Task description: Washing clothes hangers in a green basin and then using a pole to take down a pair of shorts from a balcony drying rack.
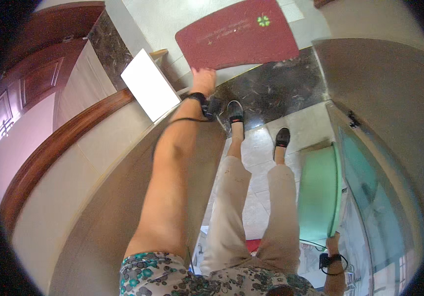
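My left arm stretches far forward, and my left hand (203,81) is at the near left corner of a dark red floor mat (234,40). Its fingertips overlap the mat's edge; whether they grip it, touch it or are only above it I cannot tell. The mat bears faded writing and a green clover print. Low on the right, my right hand (333,242) holds the rim of a green plastic basin (316,196), which hangs tilted on its side beside my right leg. Black straps with small devices and cables circle both wrists.
A dark marble threshold (271,88) crosses the floor ahead of my black shoes (235,111). To the left are a white rectangular panel (151,86) and a curved brown wooden trim (67,137). A door with greenish glass (367,177) stands at the right.
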{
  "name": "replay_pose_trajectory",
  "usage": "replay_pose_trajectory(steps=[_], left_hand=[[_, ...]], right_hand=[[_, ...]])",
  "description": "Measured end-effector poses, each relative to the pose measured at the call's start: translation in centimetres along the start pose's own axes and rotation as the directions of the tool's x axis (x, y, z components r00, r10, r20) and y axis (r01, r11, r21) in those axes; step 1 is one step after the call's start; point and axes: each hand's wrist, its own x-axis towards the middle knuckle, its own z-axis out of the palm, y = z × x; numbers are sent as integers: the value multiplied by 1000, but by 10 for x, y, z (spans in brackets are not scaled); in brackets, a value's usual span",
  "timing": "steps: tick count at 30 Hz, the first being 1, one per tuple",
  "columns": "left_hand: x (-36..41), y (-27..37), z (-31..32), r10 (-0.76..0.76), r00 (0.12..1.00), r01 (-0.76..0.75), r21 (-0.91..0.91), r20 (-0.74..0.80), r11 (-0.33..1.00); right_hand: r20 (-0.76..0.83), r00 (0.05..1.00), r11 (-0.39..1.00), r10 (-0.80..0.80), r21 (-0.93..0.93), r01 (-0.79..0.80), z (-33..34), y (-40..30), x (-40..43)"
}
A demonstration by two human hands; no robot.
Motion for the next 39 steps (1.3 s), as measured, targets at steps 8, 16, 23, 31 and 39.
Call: replay_pose_trajectory(steps=[8, 16, 23, 31, 39], left_hand=[[-55, 179, -73, 61, 942, -330, -877, -330, 348], [-187, 214, -79, -38, 797, -589, -789, -603, 175], [-253, 217, -59, 106, 940, -323, -946, -324, -22], [-271, 232, -35, 517, 820, -306, -951, -245, 35], [-257, 214, -78, 608, 713, -263, -937, -350, -232]], right_hand=[[71, 998, 993, 2, -114, 6, 45, 51, 89], [14, 903, 783, -429, -494, 379, 17, -10, 164], [292, 894, 153, -341, -920, 360, -22, 23, 218], [269, 939, 177, -212, -935, 308, -65, 12, 171], [147, 969, 76, -201, -983, 165, -134, 74, 160]])
